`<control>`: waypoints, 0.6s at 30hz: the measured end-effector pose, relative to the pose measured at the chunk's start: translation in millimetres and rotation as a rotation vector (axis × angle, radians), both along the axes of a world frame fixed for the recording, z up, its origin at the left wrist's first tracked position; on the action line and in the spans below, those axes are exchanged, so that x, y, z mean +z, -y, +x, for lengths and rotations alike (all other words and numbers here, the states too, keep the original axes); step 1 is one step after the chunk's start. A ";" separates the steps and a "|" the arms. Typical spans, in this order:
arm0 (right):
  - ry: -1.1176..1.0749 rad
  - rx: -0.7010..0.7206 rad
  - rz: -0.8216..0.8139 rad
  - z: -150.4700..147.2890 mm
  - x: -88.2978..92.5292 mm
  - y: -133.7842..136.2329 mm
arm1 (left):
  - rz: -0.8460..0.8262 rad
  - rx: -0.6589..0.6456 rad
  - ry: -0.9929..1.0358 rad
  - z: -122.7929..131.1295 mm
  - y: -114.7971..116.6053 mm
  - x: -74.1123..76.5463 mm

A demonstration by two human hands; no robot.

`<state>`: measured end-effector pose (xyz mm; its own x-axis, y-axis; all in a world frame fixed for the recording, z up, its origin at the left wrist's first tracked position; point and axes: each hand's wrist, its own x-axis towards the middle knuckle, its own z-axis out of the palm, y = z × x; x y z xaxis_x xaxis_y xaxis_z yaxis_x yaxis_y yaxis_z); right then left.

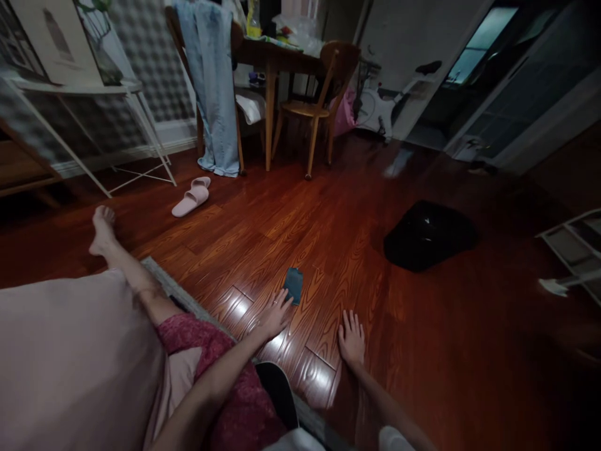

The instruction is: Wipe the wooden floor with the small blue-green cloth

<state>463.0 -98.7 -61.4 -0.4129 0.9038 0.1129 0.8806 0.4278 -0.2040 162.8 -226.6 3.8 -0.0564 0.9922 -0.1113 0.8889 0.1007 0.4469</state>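
While the left hand (273, 318) stretches loosely spread fingers to the near edge of a flat teal item (294, 285) on the wooden floor (338, 225), contact unclear, the right hand (353, 341) spreads open nearby. Print on the yellow bottle (254, 20) is too blurred to read; a pink slipper (191, 198), hanging jeans (211, 88) and a black glossy object (425, 237) surround the open floor.

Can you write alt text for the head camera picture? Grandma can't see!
A person's left hand is at a flat teal rectangle on a wooden floor; the right hand is open nearby. Farther off: pink slide, hanging jeans, wooden chair.
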 end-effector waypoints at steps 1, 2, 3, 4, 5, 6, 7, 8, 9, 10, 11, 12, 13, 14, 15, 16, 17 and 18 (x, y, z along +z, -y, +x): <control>0.004 0.001 0.001 0.0 -1.1 -0.1 | 0.001 -0.018 -0.011 0.9 -8.8 -1.7; 0.006 0.003 0.004 0.3 -2.3 -0.3 | 0.008 -0.034 -0.026 1.9 -18.0 -3.6; 0.006 0.005 0.010 0.9 -3.6 -0.4 | 0.020 -0.048 -0.046 2.8 -27.3 -5.7; 0.004 0.007 0.019 1.6 -4.7 -0.4 | 0.039 -0.058 -0.070 3.5 -36.4 -8.0; -0.001 0.010 0.032 2.2 -5.7 -0.2 | 0.064 -0.065 -0.095 3.7 -44.9 -10.6; -0.006 0.012 0.045 2.7 -6.3 0.1 | 0.085 -0.063 -0.117 3.3 -52.5 -13.5; -0.011 0.014 0.057 3.0 -6.7 0.5 | 0.095 -0.053 -0.136 2.1 -58.7 -16.6; -0.013 0.017 0.068 3.2 -6.8 1.0 | 0.092 -0.036 -0.151 0.1 -63.5 -19.8; -0.014 0.019 0.076 3.3 -6.7 1.5 | 0.079 -0.011 -0.163 -2.5 -66.7 -23.0; -0.012 0.021 0.083 3.3 -6.5 2.0 | 0.062 0.020 -0.172 -5.7 -68.3 -26.2; -0.008 0.022 0.087 3.2 -6.1 2.6 | 0.047 0.051 -0.181 -9.0 -68.4 -29.1; -0.004 0.024 0.091 3.1 -5.7 3.0 | 0.040 0.079 -0.189 -12.3 -67.1 -31.6; 0.002 0.024 0.093 3.0 -5.3 3.4 | 0.042 0.102 -0.196 -15.1 -64.6 -33.8; 0.008 0.023 0.093 2.8 -4.9 3.6 | 0.052 0.124 -0.204 -17.3 -61.1 -35.5; 0.014 0.020 0.094 2.6 -4.6 3.8 | 0.063 0.148 -0.212 -18.6 -56.6 -36.7; 0.021 0.016 0.094 2.4 -4.4 3.9 | 0.073 0.171 -0.220 -19.0 -51.1 -37.6; 0.026 0.013 0.095 2.2 -4.4 3.9 | 0.082 0.191 -0.228 -18.5 -44.6 -38.3; 0.030 0.010 0.097 2.1 -4.6 3.8 | 0.087 0.203 -0.237 -16.8 -37.2 -38.8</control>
